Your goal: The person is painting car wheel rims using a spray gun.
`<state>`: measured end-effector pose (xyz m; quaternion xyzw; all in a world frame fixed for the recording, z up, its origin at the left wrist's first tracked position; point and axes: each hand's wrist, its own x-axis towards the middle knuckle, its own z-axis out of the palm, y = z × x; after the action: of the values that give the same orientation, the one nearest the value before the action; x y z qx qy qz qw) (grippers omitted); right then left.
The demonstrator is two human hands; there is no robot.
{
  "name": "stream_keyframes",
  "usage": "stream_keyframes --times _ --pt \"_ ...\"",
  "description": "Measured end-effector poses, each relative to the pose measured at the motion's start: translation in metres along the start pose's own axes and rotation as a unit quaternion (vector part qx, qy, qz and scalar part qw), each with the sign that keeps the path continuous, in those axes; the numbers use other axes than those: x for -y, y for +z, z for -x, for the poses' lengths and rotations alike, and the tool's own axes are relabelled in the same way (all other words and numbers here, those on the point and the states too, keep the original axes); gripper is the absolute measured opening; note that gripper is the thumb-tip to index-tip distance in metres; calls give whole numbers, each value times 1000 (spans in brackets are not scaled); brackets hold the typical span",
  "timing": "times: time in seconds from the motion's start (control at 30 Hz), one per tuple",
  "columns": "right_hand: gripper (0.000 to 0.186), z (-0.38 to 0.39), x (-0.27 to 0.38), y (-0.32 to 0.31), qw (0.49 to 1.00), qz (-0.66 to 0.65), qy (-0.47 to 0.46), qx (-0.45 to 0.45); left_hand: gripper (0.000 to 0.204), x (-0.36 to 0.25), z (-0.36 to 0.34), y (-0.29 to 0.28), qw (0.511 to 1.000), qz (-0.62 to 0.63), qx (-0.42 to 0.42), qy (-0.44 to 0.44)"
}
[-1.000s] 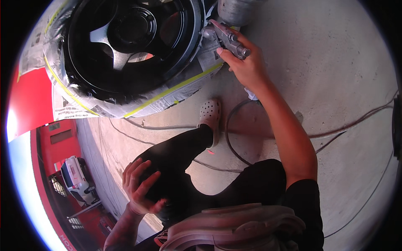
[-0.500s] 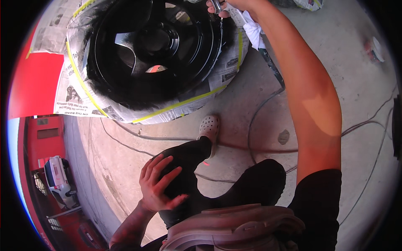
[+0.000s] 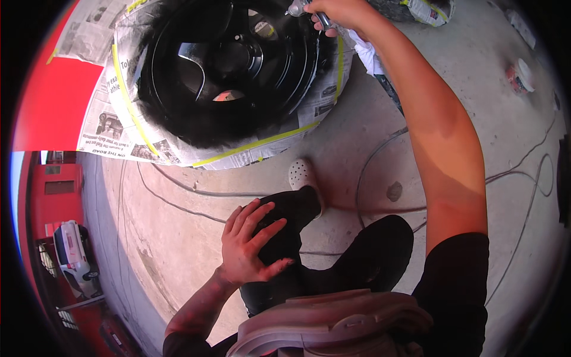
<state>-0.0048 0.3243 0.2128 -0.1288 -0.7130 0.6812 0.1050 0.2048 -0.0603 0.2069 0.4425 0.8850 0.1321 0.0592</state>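
Note:
At the upper edge, my right hand (image 3: 340,13) is wrapped round a metallic spray gun (image 3: 322,21), whose nozzle end points left over the wheel. A white cloth (image 3: 365,55) is tied below its handle, where a dark, paint-marked hose (image 3: 389,92) hangs down. Glossy black paint covers the spoked wheel (image 3: 229,122), with wet-looking highlights along its right rim. Newspaper (image 3: 259,157) and yellow tape surround the wheel, with black overspray on the inner paper. My left hand (image 3: 247,241) lies on my dark-trousered knee with its fingers spread, holding nothing.
Cables (image 3: 363,172) run across the concrete floor under my legs. A white tub (image 3: 521,76) stands at the far right. Another papered item (image 3: 429,12) lies at the top right. Red bodywork (image 3: 62,107) adjoins the newspaper at left, and a white car (image 3: 74,256) stands farther back.
The wheel and my foot appear shifted right in the view. The spray gun shows more fully and sits lower in the picture. My left hand appears farther right, still on the knee.

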Motion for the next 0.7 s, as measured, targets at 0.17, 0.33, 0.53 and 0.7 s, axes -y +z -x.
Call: stream_keyframes --times 0.17,0.33,0.53,0.7 --pt "19 18 -9 1 995 76 45 -50 62 -14 -5 -3 1000 18 15 12" --pt "34 18 -72 -23 975 -5 -221 29 60 -6 -8 -5 999 -4 32 1" --pt "32 16 -132 -6 959 -6 -283 9 57 2 -17 -9 998 -33 54 8" --pt "43 25 -156 -2 974 23 -225 2 57 6 -23 -10 996 -62 58 9"
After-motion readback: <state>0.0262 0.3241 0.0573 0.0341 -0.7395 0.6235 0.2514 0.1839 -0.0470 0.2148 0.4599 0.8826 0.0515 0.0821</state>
